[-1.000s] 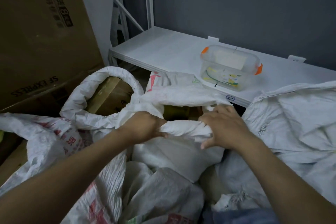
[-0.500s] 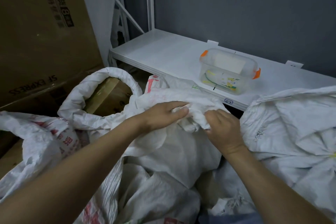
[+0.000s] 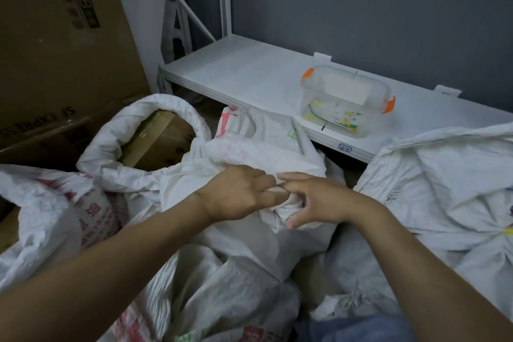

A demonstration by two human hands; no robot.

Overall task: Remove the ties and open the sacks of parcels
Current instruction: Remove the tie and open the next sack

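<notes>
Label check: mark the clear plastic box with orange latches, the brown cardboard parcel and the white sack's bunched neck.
clear plastic box with orange latches [image 3: 342, 119]: head view, front wall.
brown cardboard parcel [image 3: 158, 139]: head view, top face.
white sack's bunched neck [image 3: 286, 211]: head view, gathered cloth.

Left hand [image 3: 236, 194], right hand [image 3: 319, 200] and both forearms [image 3: 125, 253] are bare.

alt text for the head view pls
The left hand and right hand grip the bunched neck of a white sack. An opened sack holding a cardboard box sits to the left; a clear container stands on a white shelf behind.
</notes>
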